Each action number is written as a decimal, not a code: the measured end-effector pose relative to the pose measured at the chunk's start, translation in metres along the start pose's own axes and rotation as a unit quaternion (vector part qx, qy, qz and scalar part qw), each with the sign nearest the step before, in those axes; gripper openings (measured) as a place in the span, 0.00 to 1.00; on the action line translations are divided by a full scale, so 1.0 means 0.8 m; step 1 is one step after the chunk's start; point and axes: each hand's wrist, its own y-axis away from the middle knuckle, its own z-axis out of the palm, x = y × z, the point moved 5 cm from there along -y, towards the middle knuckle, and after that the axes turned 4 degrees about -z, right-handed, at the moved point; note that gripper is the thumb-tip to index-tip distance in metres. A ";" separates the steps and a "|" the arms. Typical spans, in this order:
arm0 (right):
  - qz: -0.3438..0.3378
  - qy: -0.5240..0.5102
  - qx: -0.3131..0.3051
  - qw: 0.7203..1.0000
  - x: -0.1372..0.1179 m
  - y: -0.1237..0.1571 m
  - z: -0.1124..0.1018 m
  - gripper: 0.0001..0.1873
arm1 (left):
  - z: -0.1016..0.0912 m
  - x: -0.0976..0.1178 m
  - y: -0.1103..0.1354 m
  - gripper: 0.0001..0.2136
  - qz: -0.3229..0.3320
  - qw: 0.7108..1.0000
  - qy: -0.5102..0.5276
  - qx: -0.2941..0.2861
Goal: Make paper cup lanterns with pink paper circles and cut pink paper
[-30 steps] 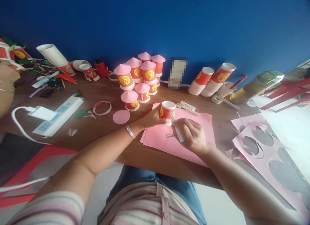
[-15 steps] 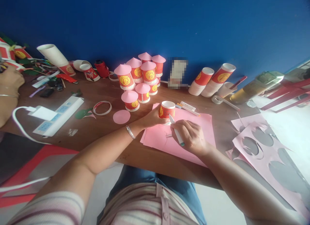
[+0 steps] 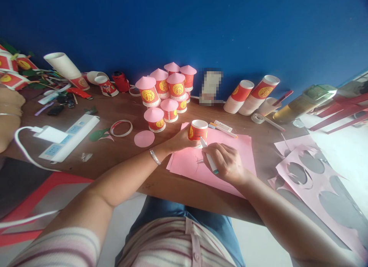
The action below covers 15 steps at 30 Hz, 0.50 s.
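My left hand (image 3: 178, 140) grips a short red paper cup (image 3: 197, 130) standing on a pink paper sheet (image 3: 230, 148) on the brown table. My right hand (image 3: 225, 159) is closed round a white marker with a teal end (image 3: 209, 158), its tip down at the cup's base on the near side. A faint drawn line shows on the pink sheet just left of my right hand. A silver bracelet sits on my left wrist.
Behind stands a cluster of red cups with pink cone lids (image 3: 166, 92). A pink paper disc (image 3: 144, 138), a cut ring (image 3: 121, 128) and a white power strip (image 3: 69, 137) lie left. Cup stacks (image 3: 251, 94) and cut-out pink sheets (image 3: 316, 179) are right. Another person's hand (image 3: 8, 110) is far left.
My right hand with the marker has shifted slightly left along the cup's base. The other person's hand at far left has dropped lower.
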 end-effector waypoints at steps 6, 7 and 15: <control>0.003 0.002 -0.001 1.000 0.001 0.002 0.002 0.08 | -0.001 -0.002 0.000 0.15 -0.005 1.000 -0.001 0.002; 0.001 0.002 0.001 1.000 0.001 0.002 0.002 0.08 | -0.002 -0.002 0.000 0.15 -0.006 1.000 -0.002 0.003; -0.010 0.011 0.048 0.999 0.005 0.001 -0.009 0.13 | 0.001 0.007 0.000 0.16 0.000 1.000 -0.005 -0.003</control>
